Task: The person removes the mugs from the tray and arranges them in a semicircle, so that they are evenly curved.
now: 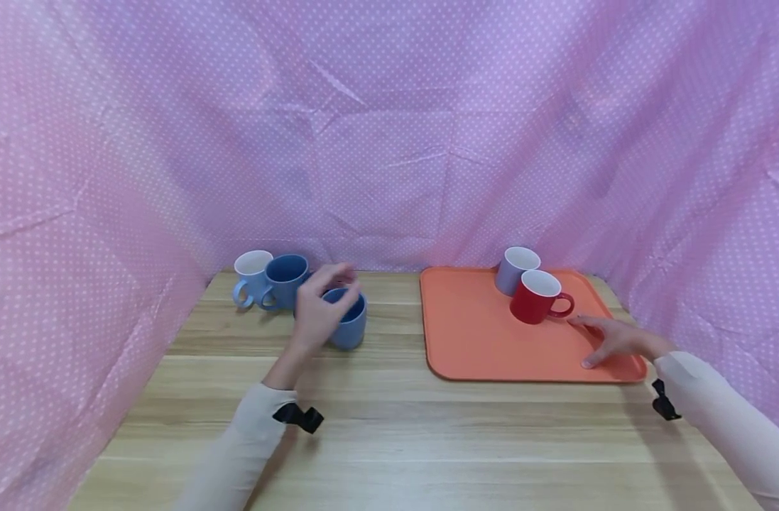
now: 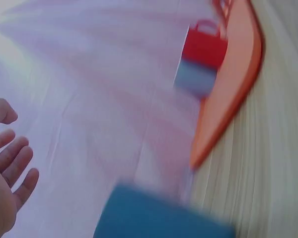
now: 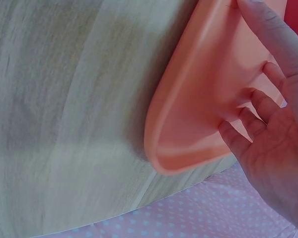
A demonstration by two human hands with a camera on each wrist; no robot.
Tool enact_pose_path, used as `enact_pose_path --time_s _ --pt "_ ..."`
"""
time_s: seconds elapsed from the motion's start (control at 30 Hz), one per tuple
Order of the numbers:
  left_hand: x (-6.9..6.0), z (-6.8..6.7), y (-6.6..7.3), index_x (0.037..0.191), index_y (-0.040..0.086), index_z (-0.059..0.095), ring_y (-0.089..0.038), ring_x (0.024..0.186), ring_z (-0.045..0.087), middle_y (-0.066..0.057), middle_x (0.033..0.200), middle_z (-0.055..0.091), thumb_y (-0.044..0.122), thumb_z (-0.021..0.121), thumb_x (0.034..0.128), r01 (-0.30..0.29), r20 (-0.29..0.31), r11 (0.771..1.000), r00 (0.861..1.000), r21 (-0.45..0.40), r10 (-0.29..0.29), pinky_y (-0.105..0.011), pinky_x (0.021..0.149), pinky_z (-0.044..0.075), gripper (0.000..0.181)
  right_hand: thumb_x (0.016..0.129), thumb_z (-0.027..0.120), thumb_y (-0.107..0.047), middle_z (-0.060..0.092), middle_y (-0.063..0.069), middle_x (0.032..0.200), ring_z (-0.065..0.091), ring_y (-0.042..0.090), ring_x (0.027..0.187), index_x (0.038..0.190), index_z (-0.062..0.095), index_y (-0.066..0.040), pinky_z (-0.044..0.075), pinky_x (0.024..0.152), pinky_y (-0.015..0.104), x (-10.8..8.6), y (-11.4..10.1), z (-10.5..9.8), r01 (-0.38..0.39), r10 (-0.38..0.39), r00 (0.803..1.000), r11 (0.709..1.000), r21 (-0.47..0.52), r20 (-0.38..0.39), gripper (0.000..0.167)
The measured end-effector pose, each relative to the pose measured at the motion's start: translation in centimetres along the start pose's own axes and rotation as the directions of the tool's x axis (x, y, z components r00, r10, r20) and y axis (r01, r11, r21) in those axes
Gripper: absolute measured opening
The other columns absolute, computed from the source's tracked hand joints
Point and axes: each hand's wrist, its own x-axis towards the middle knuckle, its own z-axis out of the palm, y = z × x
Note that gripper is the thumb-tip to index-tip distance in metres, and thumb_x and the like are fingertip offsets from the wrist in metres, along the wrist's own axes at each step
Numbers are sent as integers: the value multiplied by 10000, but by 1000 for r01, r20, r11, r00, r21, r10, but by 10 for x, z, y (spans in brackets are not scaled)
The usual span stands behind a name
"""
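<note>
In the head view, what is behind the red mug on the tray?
A pale lilac mug stands upright behind the red mug, on the orange tray. The red mug covers its lower right side, so that part, and any handle there, cannot be seen.

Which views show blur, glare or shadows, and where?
Left wrist: red mug and blue mug blurred, pale glare streaks on the pink curtain, upper left; right wrist: right hand shades the orange tray; head: right sleeve throws a soft shadow on the wooden table.
</note>
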Motion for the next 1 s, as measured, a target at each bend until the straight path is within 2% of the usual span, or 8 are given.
enact_pose_path --time_s 0.1,0.2,0.3,0.43,0.53,0.63,0.83,1.0 --pt "-2 35 7 1159 -12 733 -204 918 697 -170 1010 740 -29 741 885 -44 102 998 994 -41 48 -331 831 603 275 772 885 -327 250 403 1556 216 629 1378 1545 330 25 182 1055 842 1 0 2 7 -7 1000 1000 -3 0 1015" --pt "-5 72 9 1209 7 713 -241 950 705 -151 1025 737 33 722 924 12 243 996 970 -92 11 -373 847 612 287 765 890 -331 270 402 1552 228 629 1383 1540 341 27 192 1063 833 2 1 4 15 -15 1000 1000 -7 -3 1015" --pt "-9 111 7 1297 36 664 -244 1033 697 -168 1109 721 93 701 957 124 397 984 916 -132 -62 -335 897 597 347 759 895 -333 289 405 1544 242 633 1382 1530 353 37 206 1062 829 3 3 5 27 -27 1000 1000 -16 -8 1013" --pt "-15 163 1 1403 46 577 -247 1168 670 -192 1272 684 121 690 972 312 543 932 823 -184 -168 -242 953 558 451 756 896 -340 297 399 1546 255 629 1383 1529 360 35 219 1061 827 2 4 4 35 -35 999 999 -31 -18 1013" --pt "-19 201 -2 1444 30 532 -265 1260 633 -171 1367 644 118 688 973 416 609 884 765 -214 -212 -224 989 542 504 757 894 -341 296 399 1546 262 626 1378 1533 357 28 231 1060 824 1 4 2 26 -27 999 999 -38 -17 1013" --pt "-22 233 -5 1471 33 503 -260 1337 579 -123 1438 603 146 690 973 464 661 863 714 -201 -230 -292 1067 515 544 766 886 -348 289 393 1549 257 622 1374 1542 347 15 231 1059 825 0 3 0 9 -9 1000 999 -37 -8 1012" --pt "-28 284 -15 1515 138 476 -123 1396 501 5 1520 537 278 727 947 470 715 879 642 -82 -277 -368 1168 433 637 776 878 -353 253 381 1571 224 617 1392 1556 324 9 189 1066 835 -1 -1 -2 -6 6 1000 999 -37 5 1022" --pt "-33 308 -20 1530 212 454 -137 1411 477 70 1534 510 330 753 919 508 728 861 596 -17 -338 -270 1095 483 691 770 881 -373 243 383 1578 216 623 1401 1559 331 -13 177 1054 846 -1 -1 0 -14 14 1000 999 -44 1 1027"
